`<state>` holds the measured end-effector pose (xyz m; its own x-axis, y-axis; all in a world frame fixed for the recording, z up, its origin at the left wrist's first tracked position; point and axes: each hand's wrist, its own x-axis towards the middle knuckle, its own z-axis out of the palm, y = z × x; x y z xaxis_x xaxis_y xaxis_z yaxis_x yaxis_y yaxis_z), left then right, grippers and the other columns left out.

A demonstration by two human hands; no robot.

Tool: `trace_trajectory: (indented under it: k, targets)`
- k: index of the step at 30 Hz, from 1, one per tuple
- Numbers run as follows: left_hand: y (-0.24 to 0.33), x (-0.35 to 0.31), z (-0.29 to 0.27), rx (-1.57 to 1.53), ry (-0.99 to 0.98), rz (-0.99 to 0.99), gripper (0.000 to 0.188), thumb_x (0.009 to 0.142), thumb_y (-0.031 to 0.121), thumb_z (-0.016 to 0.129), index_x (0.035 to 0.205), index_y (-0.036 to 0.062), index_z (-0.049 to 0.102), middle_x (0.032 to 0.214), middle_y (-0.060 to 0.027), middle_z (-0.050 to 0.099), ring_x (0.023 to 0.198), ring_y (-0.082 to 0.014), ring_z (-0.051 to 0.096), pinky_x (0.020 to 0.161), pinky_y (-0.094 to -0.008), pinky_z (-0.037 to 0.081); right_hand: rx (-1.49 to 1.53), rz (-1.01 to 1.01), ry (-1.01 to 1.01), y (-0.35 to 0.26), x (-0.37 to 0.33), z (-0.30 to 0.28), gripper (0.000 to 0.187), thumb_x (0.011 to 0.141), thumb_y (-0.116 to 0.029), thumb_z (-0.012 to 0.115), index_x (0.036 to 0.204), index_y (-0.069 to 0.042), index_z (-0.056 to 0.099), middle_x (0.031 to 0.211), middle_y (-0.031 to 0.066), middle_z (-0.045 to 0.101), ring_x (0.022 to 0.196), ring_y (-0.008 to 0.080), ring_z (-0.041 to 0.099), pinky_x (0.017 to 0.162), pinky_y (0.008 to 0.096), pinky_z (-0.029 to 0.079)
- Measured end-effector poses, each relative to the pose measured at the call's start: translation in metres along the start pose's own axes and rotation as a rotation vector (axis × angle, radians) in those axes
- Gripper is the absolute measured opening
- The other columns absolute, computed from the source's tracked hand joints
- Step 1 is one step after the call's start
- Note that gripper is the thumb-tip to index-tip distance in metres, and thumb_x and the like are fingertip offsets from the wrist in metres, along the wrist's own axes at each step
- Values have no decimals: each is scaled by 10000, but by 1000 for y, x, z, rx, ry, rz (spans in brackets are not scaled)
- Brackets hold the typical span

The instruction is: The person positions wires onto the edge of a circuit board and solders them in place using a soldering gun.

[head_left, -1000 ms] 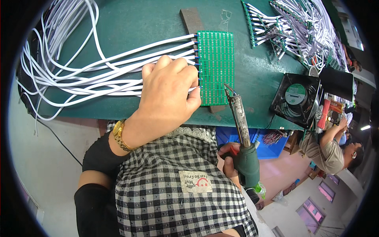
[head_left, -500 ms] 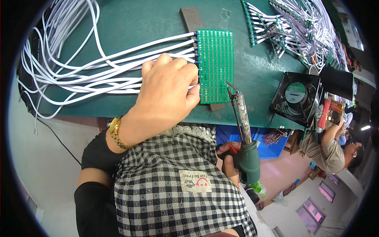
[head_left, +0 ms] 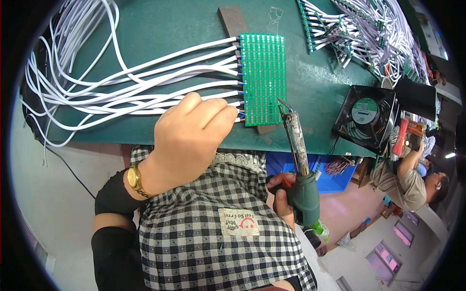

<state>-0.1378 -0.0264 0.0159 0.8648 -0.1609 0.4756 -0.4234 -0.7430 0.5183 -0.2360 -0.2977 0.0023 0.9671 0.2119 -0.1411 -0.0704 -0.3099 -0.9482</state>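
Observation:
A green circuit board panel (head_left: 264, 80) lies on the bench, with several white cables (head_left: 189, 90) joined along its left edge by thin coloured wire ends. My left hand (head_left: 191, 133) is closed in a pinch at the lowest cables, close beside the board's lower left corner; its fingertips are partly hidden. With my right hand (head_left: 281, 196), I hold a soldering iron (head_left: 306, 194) by its dark green body, a finger on its red trigger. The iron points up, its tip beside the board's lower right part; whether they touch I cannot tell.
Under the board is a flat dark bar (head_left: 233, 20) on the green bench (head_left: 170, 29). A black fan (head_left: 364, 114) stands at right. Far right lies a heap of wired boards (head_left: 359, 34). A blue bin (head_left: 335, 182) sits below the bench edge; a co-worker (head_left: 405, 182) is beyond.
My left hand has moved down and left along the board's edge to the lowest cables, uncovering the middle ones. My right hand and the iron have hardly moved.

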Motion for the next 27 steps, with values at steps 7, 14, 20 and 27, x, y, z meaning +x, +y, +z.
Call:
trace_trajectory:
  k: [7, 14, 20, 27]
  targets:
    - [6, -8, -8, 95, -186, -46, 256, 670, -6, 702, 919, 34, 658, 937, -63, 628, 763, -224, 553, 624, -287, 467, -24, -15, -17, 1, 1, 0, 423, 885, -244, 640, 1246, -139, 446, 937, 108, 552, 801, 213, 581, 724, 364, 508]
    - [3, -18, 7, 194, -31, -23, 339, 736, 25, 596, 1064, -62, 584, 1265, -201, 541, 1061, -315, 574, 731, -339, 477, -5, -21, -5, -2, 2, 4, 429, 883, -242, 645, 1251, -139, 450, 917, 105, 564, 799, 213, 582, 716, 362, 506]
    - [-5, -5, 3, 225, -19, -47, 299, 707, 67, 654, 997, 18, 598, 1145, -110, 563, 845, -246, 519, 724, -370, 401, -46, -36, 0, -15, 5, 7, 380, 891, -187, 625, 1223, -111, 457, 925, 125, 576, 796, 212, 586, 701, 354, 502]
    - [-26, 5, 3, -19, -38, -36, 191, 719, 7, 693, 892, 44, 621, 899, -83, 540, 759, -241, 521, 656, -327, 430, -7, -12, -7, -24, 8, 8, 366, 904, -105, 580, 1244, -97, 445, 947, 135, 571, 819, 215, 585, 724, 355, 498]
